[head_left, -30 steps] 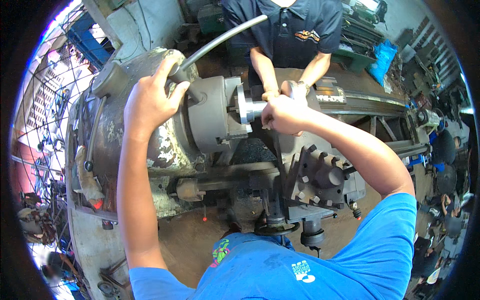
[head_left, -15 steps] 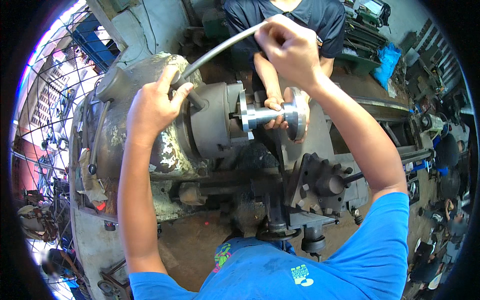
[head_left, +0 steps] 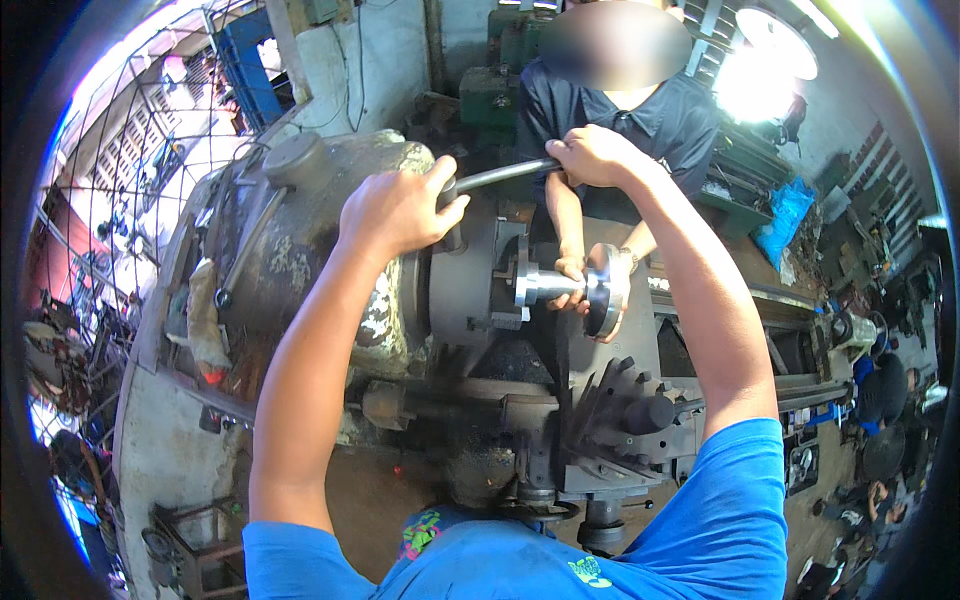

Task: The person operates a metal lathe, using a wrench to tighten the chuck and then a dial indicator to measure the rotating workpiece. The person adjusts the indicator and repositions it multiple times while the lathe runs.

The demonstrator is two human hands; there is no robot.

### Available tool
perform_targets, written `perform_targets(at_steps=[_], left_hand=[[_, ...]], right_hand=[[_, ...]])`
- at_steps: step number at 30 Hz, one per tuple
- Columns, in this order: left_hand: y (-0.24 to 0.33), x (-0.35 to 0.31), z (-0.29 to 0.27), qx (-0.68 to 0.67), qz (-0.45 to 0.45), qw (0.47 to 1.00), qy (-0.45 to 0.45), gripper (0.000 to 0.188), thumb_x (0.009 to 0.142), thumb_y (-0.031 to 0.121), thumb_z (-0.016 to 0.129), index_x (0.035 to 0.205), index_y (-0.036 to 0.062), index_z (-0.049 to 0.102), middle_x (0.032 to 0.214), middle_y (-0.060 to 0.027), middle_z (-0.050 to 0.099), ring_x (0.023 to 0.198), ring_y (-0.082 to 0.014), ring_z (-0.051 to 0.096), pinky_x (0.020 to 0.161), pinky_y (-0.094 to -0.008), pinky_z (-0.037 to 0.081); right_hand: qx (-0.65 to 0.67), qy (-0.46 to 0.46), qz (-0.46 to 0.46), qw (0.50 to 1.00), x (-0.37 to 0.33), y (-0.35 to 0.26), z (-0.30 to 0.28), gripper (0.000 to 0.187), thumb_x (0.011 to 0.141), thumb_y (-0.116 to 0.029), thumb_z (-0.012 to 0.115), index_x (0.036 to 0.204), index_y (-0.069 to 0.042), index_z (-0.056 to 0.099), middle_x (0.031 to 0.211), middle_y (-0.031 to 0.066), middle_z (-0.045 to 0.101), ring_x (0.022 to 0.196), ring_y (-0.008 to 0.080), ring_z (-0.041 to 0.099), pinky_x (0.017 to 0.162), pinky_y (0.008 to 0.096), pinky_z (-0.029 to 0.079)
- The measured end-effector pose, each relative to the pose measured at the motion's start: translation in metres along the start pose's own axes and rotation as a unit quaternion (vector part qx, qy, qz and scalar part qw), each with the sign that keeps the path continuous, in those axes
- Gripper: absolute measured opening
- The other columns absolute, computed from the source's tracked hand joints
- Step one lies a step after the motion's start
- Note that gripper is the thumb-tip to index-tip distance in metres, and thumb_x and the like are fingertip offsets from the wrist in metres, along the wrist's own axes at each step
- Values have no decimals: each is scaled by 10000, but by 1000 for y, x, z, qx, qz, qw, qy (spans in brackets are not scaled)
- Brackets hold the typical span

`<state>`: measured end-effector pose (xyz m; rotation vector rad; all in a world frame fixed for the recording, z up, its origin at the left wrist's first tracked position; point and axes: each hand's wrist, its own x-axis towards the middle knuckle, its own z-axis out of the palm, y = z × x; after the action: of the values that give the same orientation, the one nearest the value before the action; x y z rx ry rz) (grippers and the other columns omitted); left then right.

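My left hand [head_left: 400, 208] is closed around the head of a chuck key, which stands in the top of the dark lathe chuck [head_left: 460, 285]. My right hand [head_left: 602, 158] grips the far end of the key's long bar [head_left: 505, 175], which slopes slightly up to the right. Below the bar, a shiny flanged metal part [head_left: 545, 286] sits with its smaller end at the chuck jaws [head_left: 515, 262]. Across the lathe, a co-worker's hands [head_left: 570, 278] hold this part by its neck and by the large flange [head_left: 606, 292].
The lathe's worn headstock [head_left: 290, 235] with levers stands at left. A tool post [head_left: 640, 412] with several bolts is in front of the part, to the right. The co-worker in a dark shirt [head_left: 625, 125] leans in opposite me. A blue bag [head_left: 783, 225] lies beyond the bed.
The bar has swung down, from a steep slope to nearly level, with my right hand lower on its end. My left hand stays on the key's head. The whole view has shifted.
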<state>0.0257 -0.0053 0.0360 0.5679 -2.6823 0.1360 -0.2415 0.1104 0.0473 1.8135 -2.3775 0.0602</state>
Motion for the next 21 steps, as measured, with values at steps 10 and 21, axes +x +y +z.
perform_targets(at_steps=[10,21], left_hand=[[-6,-2,17,-22,1,998,54,406,880,489,631,1188,227,596,708,-208,679,719,-438,678,654,-537,550],[-3,-3,18,-26,-11,997,71,353,860,426,679,1102,177,613,710,-199,677,704,-437,672,610,-532,534]], right_hand=[[482,461,325,670,-12,25,88,148,923,-78,566,956,26,667,756,112,667,625,167,633,581,285,516],[579,-139,348,724,47,20,233,142,903,-149,626,860,-29,689,816,111,693,692,206,673,625,353,541]])
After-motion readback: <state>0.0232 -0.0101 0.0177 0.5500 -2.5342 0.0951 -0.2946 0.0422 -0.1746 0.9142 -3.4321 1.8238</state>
